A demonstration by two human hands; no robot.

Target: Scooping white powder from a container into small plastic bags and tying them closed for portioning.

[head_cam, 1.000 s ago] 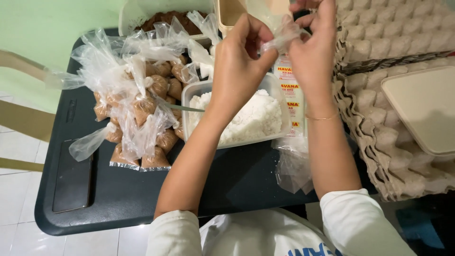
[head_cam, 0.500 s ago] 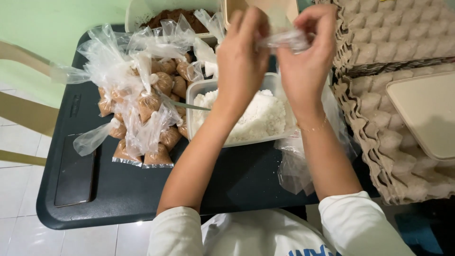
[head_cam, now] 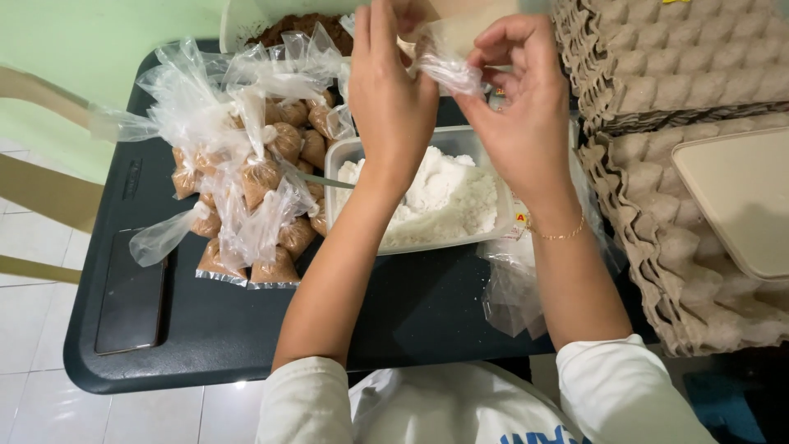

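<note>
Two raised hands, left hand (head_cam: 390, 90) and right hand (head_cam: 518, 107), fingers pinching a small clear plastic bag (head_cam: 448, 62) above the rice tub (head_cam: 427, 193)

Over the last second the left hand (head_cam: 393, 90) has turned its back more toward the camera and slid left, fingers now straighter and pointing up. The right hand (head_cam: 519, 107) has dropped a little and opened its palm upward. The clear bag (head_cam: 450, 66) between them, earlier stretched flat, now hangs bunched from the fingertips.
</note>
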